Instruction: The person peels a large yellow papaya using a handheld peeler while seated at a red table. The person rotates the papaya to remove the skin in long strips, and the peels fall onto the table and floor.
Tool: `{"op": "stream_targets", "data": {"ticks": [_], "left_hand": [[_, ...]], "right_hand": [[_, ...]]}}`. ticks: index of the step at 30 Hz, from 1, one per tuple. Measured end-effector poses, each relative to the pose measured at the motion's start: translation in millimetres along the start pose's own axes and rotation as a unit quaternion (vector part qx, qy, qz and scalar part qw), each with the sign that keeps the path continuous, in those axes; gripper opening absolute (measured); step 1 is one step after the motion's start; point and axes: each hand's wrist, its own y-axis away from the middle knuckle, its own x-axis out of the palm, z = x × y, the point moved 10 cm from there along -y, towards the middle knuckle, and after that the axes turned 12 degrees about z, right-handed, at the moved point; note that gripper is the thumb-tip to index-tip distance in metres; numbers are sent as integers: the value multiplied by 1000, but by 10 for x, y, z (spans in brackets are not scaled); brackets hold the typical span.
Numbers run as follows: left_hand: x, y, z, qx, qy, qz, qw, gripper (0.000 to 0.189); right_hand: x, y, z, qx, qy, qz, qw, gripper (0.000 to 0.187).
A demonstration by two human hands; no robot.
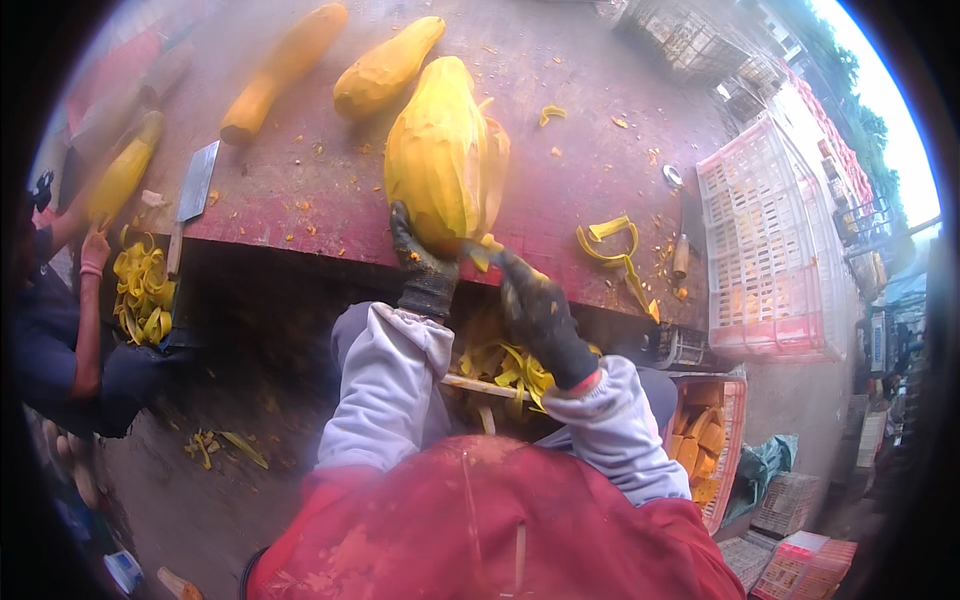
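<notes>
A large yellow squash (435,150), mostly pared with long facets, lies on the red tabletop (322,210) with its wide end towards me. My left hand (424,262), in a dark glove, grips that wide end from the left and below. Close to the squash's lower right is my right hand (540,307), also gloved and blurred, its fingers curled around a small peeling tool (477,253). The tool's blade is too blurred to make out. A pale strip of peel (496,169) hangs along the squash's right side. Yellow peelings (517,371) fill a container below my hands.
Two more squashes (289,71) (390,67) lie beyond. A cleaver (196,184) overhangs the edge at left, near a co-worker's hand (94,251). On the right are a wooden-handled knife (681,255), a plastic crate (772,247) and a crate of orange pieces (705,442).
</notes>
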Motion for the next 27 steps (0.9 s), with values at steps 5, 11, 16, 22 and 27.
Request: {"op": "stream_targets", "data": {"ticks": [5, 11, 16, 22, 27], "left_hand": [[-53, 69, -5, -68, -31, -8, 997, 59], [56, 107, -7, -32, 23, -34, 999, 56], [36, 201, -61, -36, -39, -98, 994, 57], [49, 235, -51, -48, 1, -106, 993, 56], [48, 188, -16, -48, 4, -73, 996, 55]], "right_hand": [[-262, 281, -323, 148, -69, 22, 986, 40], [-299, -1805, -1172, -55, 176, -28, 982, 18], [270, -3318, -1594, -22, 222, 12, 975, 14], [589, -3156, -1238, -161, 395, 102, 899, 18], [398, -2514, -830, -182, 392, 94, 897, 13]]}}
